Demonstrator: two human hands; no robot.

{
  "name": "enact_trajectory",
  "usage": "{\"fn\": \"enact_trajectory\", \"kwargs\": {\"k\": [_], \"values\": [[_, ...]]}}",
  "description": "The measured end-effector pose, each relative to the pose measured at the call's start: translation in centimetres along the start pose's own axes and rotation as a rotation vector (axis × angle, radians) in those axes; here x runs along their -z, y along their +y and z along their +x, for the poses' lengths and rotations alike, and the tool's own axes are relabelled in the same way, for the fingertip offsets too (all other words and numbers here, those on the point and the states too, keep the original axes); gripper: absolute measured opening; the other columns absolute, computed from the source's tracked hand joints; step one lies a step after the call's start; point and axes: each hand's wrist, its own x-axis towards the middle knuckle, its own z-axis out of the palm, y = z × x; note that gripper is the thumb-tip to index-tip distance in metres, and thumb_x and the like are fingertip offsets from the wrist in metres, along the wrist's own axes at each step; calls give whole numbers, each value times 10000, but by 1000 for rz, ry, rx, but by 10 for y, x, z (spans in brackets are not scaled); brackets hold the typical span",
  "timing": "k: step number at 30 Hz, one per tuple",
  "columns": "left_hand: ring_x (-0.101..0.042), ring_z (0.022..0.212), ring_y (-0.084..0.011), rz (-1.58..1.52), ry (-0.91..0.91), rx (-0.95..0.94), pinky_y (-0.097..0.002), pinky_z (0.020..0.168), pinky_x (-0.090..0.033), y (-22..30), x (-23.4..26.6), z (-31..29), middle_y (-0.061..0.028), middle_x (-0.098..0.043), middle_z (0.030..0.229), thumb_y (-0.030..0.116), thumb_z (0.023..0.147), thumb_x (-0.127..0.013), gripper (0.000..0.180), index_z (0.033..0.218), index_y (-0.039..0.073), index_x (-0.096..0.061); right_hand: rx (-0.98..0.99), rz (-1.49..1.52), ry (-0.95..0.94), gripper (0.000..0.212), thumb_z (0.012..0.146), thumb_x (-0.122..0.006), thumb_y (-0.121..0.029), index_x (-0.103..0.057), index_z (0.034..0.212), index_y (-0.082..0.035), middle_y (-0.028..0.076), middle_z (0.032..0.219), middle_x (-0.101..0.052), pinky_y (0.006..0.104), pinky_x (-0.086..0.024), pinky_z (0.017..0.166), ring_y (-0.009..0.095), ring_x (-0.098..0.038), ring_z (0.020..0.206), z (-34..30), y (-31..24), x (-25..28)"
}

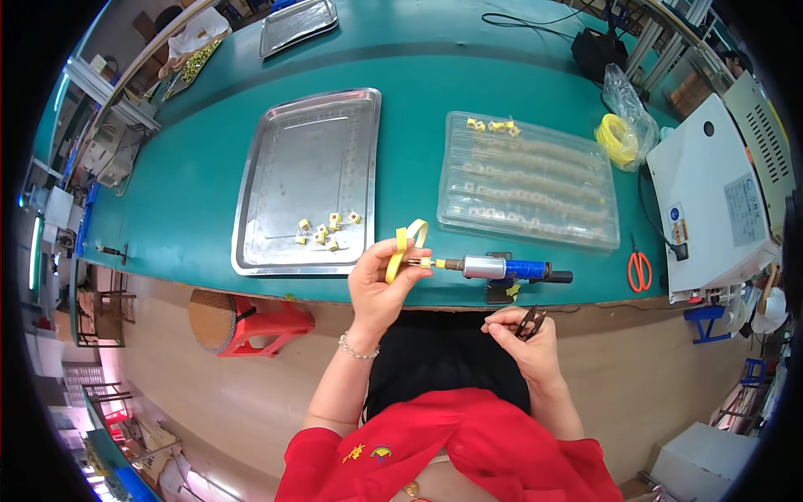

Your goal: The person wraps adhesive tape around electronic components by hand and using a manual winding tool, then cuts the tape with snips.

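Note:
My left hand [381, 289] is closed, fingers pinching a loop of yellow tape [396, 256] above the table's near edge. Right beside the fingertips, a small yellow-and-white coil part [426, 263] sits at the tip of a spindle tool [483, 267] with a silver collar and blue grip. That tool lies horizontally over a dark stand [499, 289]. Whether the fingers also touch the coil part cannot be made out. Lower and to the right, my right hand [525, 341] is closed around a small dark two-pronged tool [530, 323], its prongs pointing up, apart from the spindle.
A metal tray [309, 159] with several small yellow-and-white parts stands left. Stacked clear plastic trays [529, 180] with parts lie right. Orange-handled scissors [639, 270], a yellow tape roll [616, 138] and a white machine [711, 197] are farther right. A red stool [268, 328] stands below.

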Motion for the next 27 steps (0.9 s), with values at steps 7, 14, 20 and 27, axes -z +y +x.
{"fn": "enact_trajectory", "kwargs": {"k": [7,14,20,27], "values": [[-626,917,-233,-25,-12,-43,-288,709,-557,-5,-4,-1,-180,-610,971,-124,762,-596,366,1092,-21,-477,-12,1,-46,101,783,-625,40,-648,881,43,109,845,-637,245,-489,676,153,-619,762,2,-1,-8],[-612,907,-183,3,172,45,-196,497,-518,12,10,-22,-167,-598,1029,-93,807,-560,400,1180,-10,-443,213,-210,-86,81,790,-623,32,-646,866,17,49,829,-603,187,-405,594,70,-536,699,3,-29,-16],[-605,638,-132,-276,-36,279,-160,372,-419,40,1,-77,-188,-610,928,7,913,-419,240,1145,-47,-439,264,-474,-267,100,800,-590,42,-645,879,15,22,827,-566,183,-349,563,47,-474,664,21,-66,-35],[-611,702,-102,-425,-164,369,-157,395,-429,40,-9,-92,-138,-618,956,64,912,-478,268,1170,-9,-468,261,-662,-540,90,842,-574,-18,-624,903,25,9,766,-511,187,-317,514,38,-418,602,37,-73,-54]]}}
